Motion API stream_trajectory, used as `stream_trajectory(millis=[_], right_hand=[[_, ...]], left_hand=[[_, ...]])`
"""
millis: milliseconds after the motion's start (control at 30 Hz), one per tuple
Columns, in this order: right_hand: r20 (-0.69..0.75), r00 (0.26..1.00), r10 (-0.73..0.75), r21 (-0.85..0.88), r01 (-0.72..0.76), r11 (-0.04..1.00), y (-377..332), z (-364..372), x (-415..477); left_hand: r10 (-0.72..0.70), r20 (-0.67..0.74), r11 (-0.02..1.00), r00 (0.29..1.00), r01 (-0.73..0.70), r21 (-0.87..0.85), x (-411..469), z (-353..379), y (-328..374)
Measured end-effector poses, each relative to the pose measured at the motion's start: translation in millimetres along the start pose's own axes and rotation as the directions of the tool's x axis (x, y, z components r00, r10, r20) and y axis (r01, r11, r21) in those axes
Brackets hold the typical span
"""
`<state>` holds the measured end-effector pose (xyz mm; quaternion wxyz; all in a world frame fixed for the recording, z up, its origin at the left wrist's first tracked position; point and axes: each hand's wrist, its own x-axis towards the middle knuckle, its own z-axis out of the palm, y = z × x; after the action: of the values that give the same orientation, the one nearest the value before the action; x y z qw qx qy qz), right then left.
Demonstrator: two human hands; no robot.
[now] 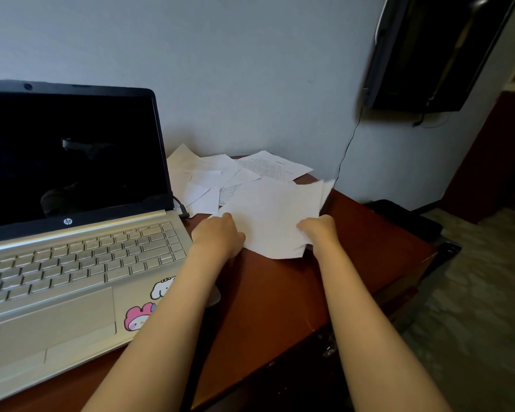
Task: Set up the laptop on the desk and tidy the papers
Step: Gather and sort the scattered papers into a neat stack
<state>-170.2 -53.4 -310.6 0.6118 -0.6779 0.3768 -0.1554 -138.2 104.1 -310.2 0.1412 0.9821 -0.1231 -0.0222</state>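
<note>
A silver laptop (81, 263) stands open on the left of the brown desk (274, 292), its screen dark and cartoon stickers on the palm rest. My left hand (220, 233) and my right hand (317, 230) each grip a near corner of a small stack of white papers (274, 212), held just above the desk. Behind it, several loose sheets (220, 176) lie scattered against the wall, some printed with tables.
A black cable (180, 205) plugs into the laptop's right side. A dark wall-mounted screen (428, 52) hangs at the upper right with a thin wire (350, 144) dropping down. The desk's right edge falls off to a black object (405, 218) and the floor.
</note>
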Motion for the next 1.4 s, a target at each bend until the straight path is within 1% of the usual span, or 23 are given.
stream_trajectory(millis=[33, 67, 167, 233, 267, 367, 433, 500, 667, 733, 800, 867, 933, 1067, 1200, 1233, 1333, 1400], right_hand=[[-0.044, 0.999, -0.017, -0.048, 0.015, 0.999, 2, 0, -2], [-0.083, 0.996, -0.024, -0.059, 0.019, 0.998, 5, -2, -1], [-0.157, 0.986, -0.059, 0.015, 0.062, 0.998, 18, -17, 3], [-0.171, 0.976, -0.133, 0.04, 0.142, 0.989, 25, -26, -1], [-0.167, 0.971, -0.17, 0.049, 0.18, 0.982, 28, -29, -3], [-0.113, 0.97, -0.216, 0.159, 0.232, 0.96, 29, -34, -10], [-0.082, 0.967, -0.241, 0.222, 0.254, 0.942, 27, -35, -14], [-0.075, 0.952, -0.296, 0.262, 0.305, 0.916, 27, -33, -17], [-0.102, 0.908, -0.406, 0.348, 0.414, 0.841, 15, -28, -20], [-0.107, 0.885, -0.453, 0.346, 0.461, 0.817, 10, -28, -20], [-0.106, 0.867, -0.486, 0.353, 0.49, 0.797, 7, -29, -21], [-0.121, 0.867, -0.483, 0.39, 0.489, 0.78, 8, -32, -19], [-0.13, 0.873, -0.469, 0.405, 0.479, 0.779, 10, -35, -16], [-0.116, 0.869, -0.482, 0.411, 0.483, 0.773, 5, -35, -16], [-0.177, 0.857, -0.484, 0.414, 0.511, 0.753, 0, -33, -12], [-0.18, 0.859, -0.48, 0.397, 0.51, 0.763, 1, -33, -11], [-0.125, 0.863, -0.49, 0.289, 0.504, 0.814, 8, -28, -13], [-0.137, 0.85, -0.509, 0.282, 0.526, 0.803, 6, -27, -17]], left_hand=[[0.007, -0.02, 1.0, 1.0, -0.007, -0.022, 0, -2, -1], [0.009, -0.039, 0.998, 0.999, -0.012, -0.067, 1, -4, -2], [0.023, -0.059, 0.978, 0.998, -0.034, -0.205, 2, -4, -4], [0.026, -0.049, 0.958, 0.998, -0.039, -0.283, 1, -3, -4], [0.013, -0.055, 0.935, 0.998, -0.032, -0.355, 0, -4, -3], [-0.032, -0.06, 0.791, 0.998, -0.012, -0.612, 2, -11, -2], [-0.038, -0.085, 0.696, 0.996, -0.035, -0.717, 5, -14, -1], [-0.05, -0.161, 0.606, 0.986, -0.099, -0.789, 8, -14, -2], [-0.034, -0.348, 0.495, 0.937, -0.286, -0.82, 0, -22, 1], [-0.05, -0.375, 0.439, 0.926, -0.317, -0.841, -2, -23, 1], [-0.074, -0.403, 0.405, 0.912, -0.342, -0.848, -2, -23, 0], [-0.113, -0.428, 0.373, 0.897, -0.36, -0.855, -2, -25, 0], [-0.126, -0.418, 0.34, 0.9, -0.356, -0.87, -4, -26, 2], [-0.065, -0.431, 0.311, 0.9, -0.392, -0.866, -6, -26, 8], [-0.081, -0.457, 0.251, 0.886, -0.426, -0.869, -10, -27, 4], [-0.083, -0.465, 0.249, 0.881, -0.434, -0.866, -11, -27, 2], [-0.065, -0.496, 0.266, 0.866, -0.464, -0.845, -13, -27, 1], [-0.058, -0.533, 0.276, 0.844, -0.5, -0.821, -16, -31, 5]])
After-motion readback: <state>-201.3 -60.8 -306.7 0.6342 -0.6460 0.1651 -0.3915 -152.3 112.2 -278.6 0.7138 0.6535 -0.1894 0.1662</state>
